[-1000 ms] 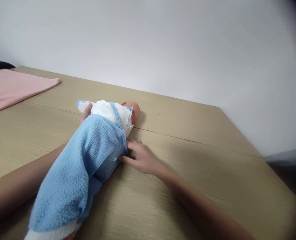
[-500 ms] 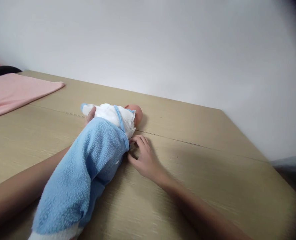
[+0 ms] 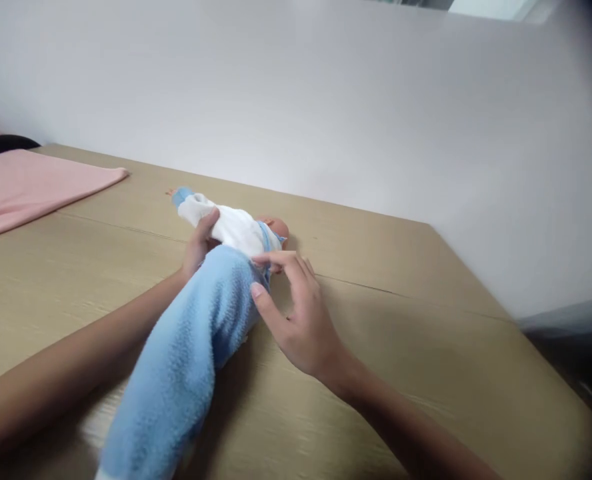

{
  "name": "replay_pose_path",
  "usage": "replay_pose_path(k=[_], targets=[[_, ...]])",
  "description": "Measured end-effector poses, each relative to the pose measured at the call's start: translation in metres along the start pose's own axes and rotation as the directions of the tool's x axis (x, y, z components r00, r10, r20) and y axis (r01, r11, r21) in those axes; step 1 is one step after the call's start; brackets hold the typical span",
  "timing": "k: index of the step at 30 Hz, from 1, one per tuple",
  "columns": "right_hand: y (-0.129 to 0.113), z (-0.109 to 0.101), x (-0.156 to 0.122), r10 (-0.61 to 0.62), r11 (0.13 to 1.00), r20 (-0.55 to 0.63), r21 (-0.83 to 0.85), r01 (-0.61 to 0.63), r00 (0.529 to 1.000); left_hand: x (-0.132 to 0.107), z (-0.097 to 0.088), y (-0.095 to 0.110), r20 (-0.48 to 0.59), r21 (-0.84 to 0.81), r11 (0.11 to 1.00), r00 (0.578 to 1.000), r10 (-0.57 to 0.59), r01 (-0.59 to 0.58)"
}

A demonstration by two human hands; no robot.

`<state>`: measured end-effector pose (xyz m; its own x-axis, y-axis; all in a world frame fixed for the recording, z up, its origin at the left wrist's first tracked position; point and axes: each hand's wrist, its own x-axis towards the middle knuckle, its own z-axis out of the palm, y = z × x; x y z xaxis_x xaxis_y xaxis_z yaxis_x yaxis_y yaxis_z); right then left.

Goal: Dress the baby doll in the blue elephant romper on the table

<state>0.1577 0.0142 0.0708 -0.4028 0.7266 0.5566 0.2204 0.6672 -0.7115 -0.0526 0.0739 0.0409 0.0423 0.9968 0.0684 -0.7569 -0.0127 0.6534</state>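
Note:
A baby doll [image 3: 236, 229] in a white top with blue trim lies tilted on its side on the table, head pointing away from me. Fuzzy light-blue pants [image 3: 183, 333] cover its legs, which stretch toward me past the lower edge of the view. My left hand [image 3: 202, 243] grips the doll's torso from the left, thumb on the white top, with the other fingers mostly hidden behind it. At the right side of the waist is my right hand [image 3: 299, 307]. Its thumb and forefinger are apart, and the fingertips touch or nearly touch the pants' waistband.
The wooden table [image 3: 376, 347] has a seam running across it. A pink cloth [image 3: 36, 187] lies flat at the far left, with a black and red object [image 3: 6, 142] behind it. A white wall [image 3: 276, 100] rises beyond the table's back edge.
The doll has rolled a little, and its far arm with the blue cuff now shows more. My right hand has moved up along the waist, its fingers wider apart. More of my left hand shows.

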Motion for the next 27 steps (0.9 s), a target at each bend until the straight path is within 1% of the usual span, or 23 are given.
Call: replay_pose_path(k=[2, 4, 7, 10, 12, 14, 17, 20, 25, 27], targets=[[-0.003, -0.001, 0.003, 0.044, 0.999, 0.001, 0.004, -0.044, 0.999, -0.001, 0.004, -0.004, -0.031, 0.045, 0.998, 0.999, -0.035, 0.037], [0.002, -0.003, 0.004, 0.117, 0.993, 0.009, 0.018, -0.117, 0.993, -0.002, 0.010, -0.009, -0.050, 0.104, 0.993, 0.997, -0.057, 0.062], [0.015, -0.011, 0.003, 0.264, 0.958, 0.080, 0.098, -0.271, 0.961, -0.003, 0.023, -0.015, -0.034, 0.172, 0.985, 0.999, -0.018, 0.024], [0.026, -0.023, -0.001, 0.381, 0.858, 0.208, 0.285, -0.428, 0.901, -0.006, 0.033, -0.020, -0.010, 0.231, 0.972, 0.999, 0.035, -0.032], [0.031, -0.031, -0.006, 0.418, 0.783, 0.254, 0.386, -0.488, 0.872, -0.007, 0.037, -0.024, 0.009, 0.266, 0.962, 0.998, 0.067, -0.067], [0.036, -0.034, -0.013, 0.425, 0.750, 0.236, 0.448, -0.486, 0.874, -0.008, 0.038, -0.027, 0.025, 0.294, 0.951, 0.995, 0.093, -0.096], [0.044, -0.032, -0.025, 0.426, 0.716, 0.168, 0.539, -0.445, 0.889, -0.008, 0.040, -0.031, 0.044, 0.331, 0.937, 0.994, 0.104, -0.113], [0.052, -0.028, -0.032, 0.438, 0.693, 0.159, 0.567, -0.445, 0.885, -0.008, 0.043, -0.034, 0.061, 0.365, 0.922, 0.992, 0.113, -0.127], [0.062, -0.031, -0.029, 0.403, 0.767, 0.195, 0.461, -0.446, 0.894, -0.007, 0.046, -0.039, 0.059, 0.454, 0.871, 0.982, 0.179, -0.187], [0.064, -0.033, -0.028, 0.399, 0.808, 0.172, 0.399, -0.434, 0.901, -0.006, 0.046, -0.041, 0.081, 0.494, 0.847, 0.980, 0.180, -0.196]])
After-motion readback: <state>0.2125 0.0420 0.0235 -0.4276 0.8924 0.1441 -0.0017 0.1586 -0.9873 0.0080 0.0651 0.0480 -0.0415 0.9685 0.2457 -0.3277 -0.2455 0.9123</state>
